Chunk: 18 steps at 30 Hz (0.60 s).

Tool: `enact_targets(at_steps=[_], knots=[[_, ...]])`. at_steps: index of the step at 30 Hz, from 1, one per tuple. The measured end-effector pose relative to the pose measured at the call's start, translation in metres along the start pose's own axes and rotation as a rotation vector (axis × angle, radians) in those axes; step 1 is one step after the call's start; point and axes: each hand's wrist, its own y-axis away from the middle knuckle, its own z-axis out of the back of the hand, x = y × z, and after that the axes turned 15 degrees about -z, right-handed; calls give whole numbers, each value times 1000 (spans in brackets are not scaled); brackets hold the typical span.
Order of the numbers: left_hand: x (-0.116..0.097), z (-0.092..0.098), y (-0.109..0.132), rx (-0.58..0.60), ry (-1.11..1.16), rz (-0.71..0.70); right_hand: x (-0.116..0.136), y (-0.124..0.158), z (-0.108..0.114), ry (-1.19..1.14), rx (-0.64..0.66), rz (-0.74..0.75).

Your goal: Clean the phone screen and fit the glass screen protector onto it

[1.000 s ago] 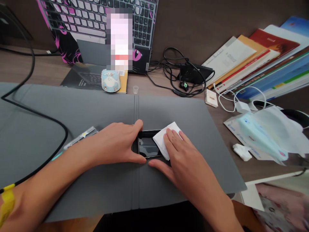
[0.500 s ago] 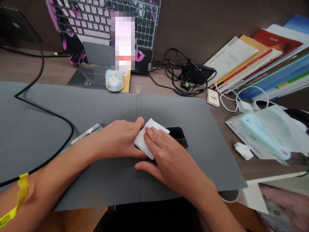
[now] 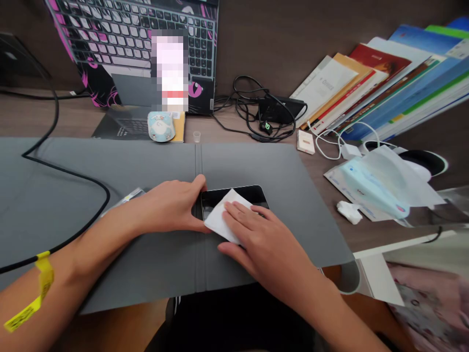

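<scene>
A black smartphone (image 3: pixel 252 194) lies flat on a grey desk mat, its screen facing up. My left hand (image 3: pixel 176 203) grips the phone's left end, thumb and fingers at opposite edges. A folded white tissue (image 3: pixel 216 217) covers the lower middle of the screen, with a corner toward my left hand. On top of it rests my right hand (image 3: pixel 256 234), its fingers flat and close together, pressing the tissue against the glass. The phone's lower right part is hidden under that hand.
A black cable (image 3: pixel 88 181) loops over the grey mat (image 3: pixel 249 164) at left. Behind stand a laptop (image 3: pixel 128 54), a patterned mouse (image 3: pixel 161 127) and a small clear cup (image 3: pixel 197 137). At right are books (image 3: pixel 366 88), a mask packet (image 3: pixel 381 188) and a crumpled tissue (image 3: pixel 349 211).
The tissue and my right hand have moved down and right across the phone, baring the screen's upper left. My left hand still holds the phone's end. The view has shifted right.
</scene>
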Motion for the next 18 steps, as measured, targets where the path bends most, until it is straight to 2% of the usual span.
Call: enact_targets(at_steps=[7, 12, 18], knots=[[-2, 2, -1, 7, -1, 19, -36, 33, 2, 101, -117, -72], [-3, 3, 0, 1, 12, 30, -51, 31, 5, 100, -153, -101], [-1, 2, 0, 1, 21, 18, -55, 17, 4, 20, -218, -139]])
